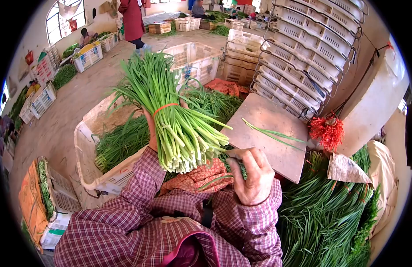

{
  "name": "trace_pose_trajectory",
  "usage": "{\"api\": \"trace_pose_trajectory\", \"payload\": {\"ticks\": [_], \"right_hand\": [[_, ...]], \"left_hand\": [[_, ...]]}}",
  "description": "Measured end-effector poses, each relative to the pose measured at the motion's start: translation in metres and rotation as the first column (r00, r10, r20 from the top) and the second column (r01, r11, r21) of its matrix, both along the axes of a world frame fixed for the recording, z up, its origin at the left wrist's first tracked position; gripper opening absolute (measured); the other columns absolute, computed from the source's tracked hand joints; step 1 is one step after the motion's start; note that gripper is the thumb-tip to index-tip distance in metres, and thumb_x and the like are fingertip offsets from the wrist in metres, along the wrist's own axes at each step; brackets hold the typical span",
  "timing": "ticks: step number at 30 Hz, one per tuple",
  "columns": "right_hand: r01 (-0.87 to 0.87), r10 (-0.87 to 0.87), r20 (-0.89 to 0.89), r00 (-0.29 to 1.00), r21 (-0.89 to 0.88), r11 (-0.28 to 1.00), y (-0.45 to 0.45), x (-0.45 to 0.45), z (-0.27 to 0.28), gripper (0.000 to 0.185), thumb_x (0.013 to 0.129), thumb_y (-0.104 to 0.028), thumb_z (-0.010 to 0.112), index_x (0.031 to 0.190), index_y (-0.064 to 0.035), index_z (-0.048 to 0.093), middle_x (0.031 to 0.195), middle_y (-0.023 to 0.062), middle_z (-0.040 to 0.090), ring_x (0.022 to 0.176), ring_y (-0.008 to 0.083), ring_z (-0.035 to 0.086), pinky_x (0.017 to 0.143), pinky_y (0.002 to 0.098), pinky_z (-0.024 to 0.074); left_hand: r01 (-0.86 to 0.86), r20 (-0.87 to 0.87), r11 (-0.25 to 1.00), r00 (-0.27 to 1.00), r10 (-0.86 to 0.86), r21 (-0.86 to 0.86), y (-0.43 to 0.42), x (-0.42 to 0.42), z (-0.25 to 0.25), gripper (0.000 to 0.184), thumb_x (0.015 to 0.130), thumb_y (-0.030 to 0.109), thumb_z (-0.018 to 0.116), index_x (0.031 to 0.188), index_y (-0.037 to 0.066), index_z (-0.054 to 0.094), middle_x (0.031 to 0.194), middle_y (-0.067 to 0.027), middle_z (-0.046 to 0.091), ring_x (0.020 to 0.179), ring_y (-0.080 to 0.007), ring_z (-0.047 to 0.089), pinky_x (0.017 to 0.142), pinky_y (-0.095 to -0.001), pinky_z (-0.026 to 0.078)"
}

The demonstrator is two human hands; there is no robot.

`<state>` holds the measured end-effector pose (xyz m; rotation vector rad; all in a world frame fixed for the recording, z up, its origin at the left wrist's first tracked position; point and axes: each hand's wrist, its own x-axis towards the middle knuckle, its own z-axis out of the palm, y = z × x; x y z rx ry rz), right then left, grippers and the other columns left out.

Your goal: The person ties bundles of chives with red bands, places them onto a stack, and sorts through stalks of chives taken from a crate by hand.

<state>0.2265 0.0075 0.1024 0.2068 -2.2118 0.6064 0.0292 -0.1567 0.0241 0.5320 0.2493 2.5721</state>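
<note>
A thick bunch of long green stalks [148, 84], bound by an orange band [165, 107], is held up in front of me, its pale cut ends toward the lower right. My left hand [150, 129] is wrapped round it from behind and below, with most of the fingers hidden by the stalks. Close to the cut ends is my right hand [251, 175], its thumb and fingers pinched together around a thin green stalk [215, 181]. A few loose stalks [273, 133] lie across the square board [264, 111] beyond my right hand.
A white crate [88, 164] of greens stands at the left, and another crate [195, 58] is ahead. Tall stacked crates [304, 49] rise behind the board. Red bands [326, 132] hang by its right edge, above piled green bundles [322, 213]. A person in red [134, 22] stands farther off.
</note>
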Motion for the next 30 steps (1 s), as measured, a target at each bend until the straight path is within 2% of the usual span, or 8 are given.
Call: {"api": "trace_pose_trajectory", "payload": {"ticks": [6, 12, 20, 22, 24, 26, 28, 30], "right_hand": [[0.135, -0.131, -0.064, 0.989, 0.06, 0.989, -0.009, -0.02, -0.015, 0.026, 0.07, -0.011, 0.075, 0.094, -0.0106, 0.064, 0.079, 0.0085, 0.054, 0.07, 0.0268, 0.053, 0.063, 0.0369, 0.0461], [0.103, -0.095, -0.121, 0.988, 0.063, 0.993, -0.011, -0.036, -0.022, 0.021, 0.07, -0.013, 0.075, 0.088, -0.0118, 0.064, 0.074, 0.0068, 0.049, 0.07, 0.0263, 0.051, 0.06, 0.0375, 0.0427], [0.134, -0.095, -0.227, 0.969, 0.16, 0.978, -0.013, -0.041, -0.046, 0.016, 0.073, -0.018, 0.073, 0.083, -0.0134, 0.061, 0.071, 0.0039, 0.042, 0.064, 0.0231, 0.049, 0.058, 0.0352, 0.0413], [0.078, -0.068, -0.122, 0.99, 0.08, 0.994, -0.009, -0.039, -0.044, 0.016, 0.075, -0.019, 0.072, 0.084, -0.0128, 0.061, 0.069, 0.0045, 0.042, 0.063, 0.0228, 0.049, 0.057, 0.0349, 0.0417], [-0.052, 0.048, -0.031, 0.998, -0.136, 0.989, 0.002, -0.035, -0.042, 0.012, 0.081, -0.019, 0.07, 0.086, -0.0093, 0.065, 0.069, 0.0073, 0.054, 0.061, 0.0214, 0.056, 0.054, 0.0349, 0.0476], [-0.147, 0.118, -0.111, 0.987, -0.307, 0.94, 0.018, -0.033, -0.03, 0.01, 0.084, -0.015, 0.067, 0.089, -0.0069, 0.067, 0.077, 0.0117, 0.062, 0.066, 0.0221, 0.062, 0.056, 0.0334, 0.0509], [-0.061, 0.056, -0.024, 0.998, -0.345, 0.937, 0.023, -0.027, -0.004, 0.021, 0.087, -0.013, 0.059, 0.104, -0.0028, 0.065, 0.089, 0.0142, 0.065, 0.082, 0.0273, 0.064, 0.074, 0.0364, 0.053], [-0.044, 0.088, 0.085, 0.992, -0.424, 0.905, 0.023, -0.04, 0.001, 0.042, 0.089, -0.03, 0.059, 0.122, -0.0036, 0.056, 0.106, 0.0187, 0.062, 0.097, 0.0325, 0.06, 0.088, 0.0422, 0.0481]], "left_hand": [[0.138, -0.08, 0.988, 0.988, -0.133, 0.061, 0.001, 0.0, -0.004, 0.08, 0.084, 0.073, 0.042, 0.134, 0.01, 0.043, 0.124, -0.012, 0.051, 0.113, -0.0272, 0.051, 0.098, -0.0448, 0.045], [-0.135, -0.113, 0.967, 0.987, 0.113, -0.215, -0.001, 0.006, -0.006, 0.084, 0.086, 0.075, 0.031, 0.135, 0.007, 0.042, 0.121, -0.0137, 0.055, 0.109, -0.0273, 0.056, 0.097, -0.0443, 0.047], [-0.066, -0.035, 0.984, 0.998, 0.061, -0.166, 0.008, 0.01, 0.0, 0.083, 0.084, 0.075, 0.037, 0.128, 0.006, 0.048, 0.116, -0.0147, 0.058, 0.104, -0.0287, 0.059, 0.093, -0.0459, 0.05], [-0.041, -0.013, 0.989, 0.999, 0.04, -0.14, 0.01, 0.008, -0.002, 0.08, 0.084, 0.074, 0.039, 0.127, 0.007, 0.049, 0.115, -0.0147, 0.059, 0.103, -0.0288, 0.059, 0.092, -0.0464, 0.05], [-0.031, -0.011, 0.989, 0.999, 0.03, -0.147, 0.008, 0.002, -0.007, 0.08, 0.085, 0.071, 0.041, 0.133, 0.008, 0.043, 0.125, -0.0196, 0.051, 0.108, -0.0359, 0.055, 0.091, -0.0528, 0.049], [-0.012, -0.027, 0.985, 1.0, 0.007, -0.171, 0.005, 0.003, -0.007, 0.079, 0.085, 0.069, 0.042, 0.136, 0.009, 0.04, 0.128, -0.0206, 0.049, 0.11, -0.038, 0.053, 0.09, -0.0547, 0.049], [0.005, 0.024, 0.982, 1.0, 0.0, -0.187, 0.006, 0.006, -0.006, 0.078, 0.084, 0.07, 0.042, 0.136, 0.011, 0.041, 0.128, -0.0162, 0.05, 0.108, -0.0359, 0.055, 0.087, -0.0528, 0.05], [-0.02, 0.038, 0.966, 0.999, 0.031, -0.257, 0.006, 0.012, -0.003, 0.075, 0.086, 0.07, 0.038, 0.135, 0.013, 0.043, 0.127, -0.0126, 0.052, 0.108, -0.0314, 0.055, 0.087, -0.0497, 0.051]]}}
